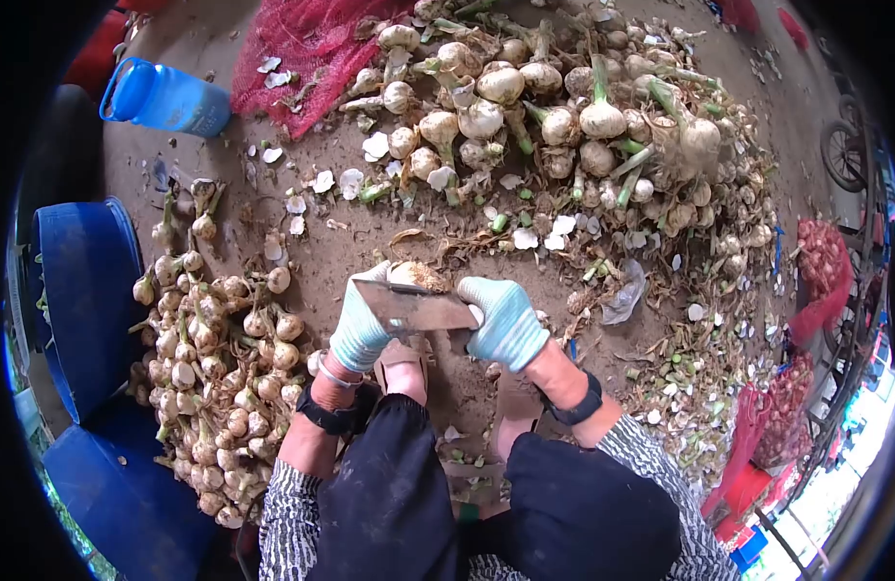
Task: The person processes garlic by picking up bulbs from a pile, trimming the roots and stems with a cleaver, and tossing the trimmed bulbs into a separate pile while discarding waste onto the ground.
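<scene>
Both my hands wear light teal gloves and meet in front of my knees. My left hand (360, 320) is closed on a garlic bulb (418, 277), whose root side faces right. The fingers of my right hand (503, 321) wrap round the handle end of a wide knife (415, 308). Its flat, dirt-marked blade spans the gap between my hands, just below the bulb, with its far end against my left glove. Most of the knife handle is hidden in my right hand.
Beyond my hands lies a large heap of garlic with stems (602, 118). Trimmed bulbs (225, 387) are piled at left, beside blue tubs (87, 300). A blue bottle (166, 100) and red netting (302, 53) lie at upper left; filled net bags (823, 271) stand right.
</scene>
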The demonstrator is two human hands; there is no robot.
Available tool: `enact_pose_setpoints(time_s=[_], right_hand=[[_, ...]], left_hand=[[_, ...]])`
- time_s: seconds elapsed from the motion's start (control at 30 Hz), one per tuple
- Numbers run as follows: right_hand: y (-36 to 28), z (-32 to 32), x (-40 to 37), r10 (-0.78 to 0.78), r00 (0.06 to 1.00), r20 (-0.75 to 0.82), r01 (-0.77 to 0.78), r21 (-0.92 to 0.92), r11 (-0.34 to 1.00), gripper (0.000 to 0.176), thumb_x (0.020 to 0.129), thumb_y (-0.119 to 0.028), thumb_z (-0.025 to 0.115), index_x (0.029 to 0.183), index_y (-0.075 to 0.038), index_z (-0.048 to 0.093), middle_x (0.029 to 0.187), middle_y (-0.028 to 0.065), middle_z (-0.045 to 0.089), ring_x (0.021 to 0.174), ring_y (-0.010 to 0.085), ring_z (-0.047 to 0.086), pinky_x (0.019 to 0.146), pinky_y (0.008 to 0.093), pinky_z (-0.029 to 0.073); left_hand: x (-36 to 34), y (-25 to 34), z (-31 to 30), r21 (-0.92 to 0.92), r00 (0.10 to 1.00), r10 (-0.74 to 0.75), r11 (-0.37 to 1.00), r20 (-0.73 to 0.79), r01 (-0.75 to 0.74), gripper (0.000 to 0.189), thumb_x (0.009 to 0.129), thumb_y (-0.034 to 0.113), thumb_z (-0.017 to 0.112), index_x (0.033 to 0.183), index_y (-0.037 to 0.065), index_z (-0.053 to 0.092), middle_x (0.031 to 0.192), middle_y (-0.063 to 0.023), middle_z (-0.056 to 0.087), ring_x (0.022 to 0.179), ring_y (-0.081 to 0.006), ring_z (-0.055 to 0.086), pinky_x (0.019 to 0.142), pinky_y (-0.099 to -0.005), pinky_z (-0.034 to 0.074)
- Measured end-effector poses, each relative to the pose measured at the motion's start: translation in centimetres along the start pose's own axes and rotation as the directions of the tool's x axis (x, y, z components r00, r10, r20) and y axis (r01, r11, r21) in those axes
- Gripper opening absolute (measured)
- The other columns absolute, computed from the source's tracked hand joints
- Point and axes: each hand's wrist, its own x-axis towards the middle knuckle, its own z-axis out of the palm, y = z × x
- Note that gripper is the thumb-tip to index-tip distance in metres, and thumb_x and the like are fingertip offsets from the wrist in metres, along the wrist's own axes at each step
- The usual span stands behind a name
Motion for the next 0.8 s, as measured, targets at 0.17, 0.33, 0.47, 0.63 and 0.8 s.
enact_pose_setpoints(time_s=[0.17,0.33,0.47,0.63,0.8], right_hand=[[13.0,1.3,-1.6,0.496,0.865,0.073,-0.353,0.791,0.500,0.011,0.082,-0.010,0.051,0.085,0.000,0.055,0.063,0.0046,0.056,0.057,0.0188,0.057,0.051,0.0352,0.049],[0.0,-1.2,0.2,0.443,0.866,0.232,-0.431,0.796,0.425,0.022,0.071,-0.013,0.072,0.085,-0.003,0.058,0.068,-0.0007,0.054,0.056,0.0077,0.052,0.052,0.0212,0.044],[-0.4,-0.9,1.0,0.452,0.859,0.240,-0.467,0.728,0.502,0.023,0.072,-0.014,0.072,0.086,-0.004,0.058,0.068,-0.0023,0.053,0.057,0.0054,0.049,0.051,0.0208,0.042],[-1.5,-1.9,1.2,0.270,0.954,0.134,-0.297,0.567,0.768,0.023,0.071,-0.017,0.071,0.085,-0.005,0.058,0.066,0.0035,0.057,0.058,0.0109,0.054,0.053,0.0267,0.045],[0.1,-1.9,-0.2,0.302,0.951,0.068,-0.308,0.134,0.942,0.021,0.068,-0.013,0.069,0.082,-0.005,0.057,0.068,0.0142,0.058,0.064,0.0333,0.058,0.056,0.0358,0.047]], left_hand=[[-0.8,-0.6,-1.7,0.352,0.954,0.203,0.896,0.219,-0.272,0.057,0.052,0.010,0.075,0.104,-0.004,0.055,0.088,-0.0081,0.062,0.085,-0.0120,0.057,0.080,-0.0263,0.045],[1.3,-1.1,0.5,0.790,0.957,0.211,0.544,0.198,-0.284,0.069,0.049,0.023,0.080,0.107,-0.001,0.053,0.111,-0.0122,0.052,0.100,-0.0168,0.053,0.082,-0.0274,0.045],[0.6,-0.8,0.4,0.571,1.000,-0.025,0.821,-0.007,0.025,0.071,0.052,0.028,0.081,0.110,-0.002,0.051,0.098,-0.0118,0.058,0.088,-0.0173,0.058,0.079,-0.0279,0.047],[1.2,-4.3,-3.8,-0.802,0.933,-0.359,0.550,0.023,0.231,0.048,0.070,0.031,0.073,0.098,-0.002,0.054,0.096,-0.0148,0.059,0.085,-0.0270,0.059,0.075,-0.0338,0.051],[1.0,-4.5,-4.1,-0.650,0.966,-0.256,0.732,0.018,0.206,0.035,0.072,0.019,0.065,0.098,-0.001,0.053,0.088,-0.0100,0.059,0.076,-0.0190,0.059,0.067,-0.0287,0.051]])
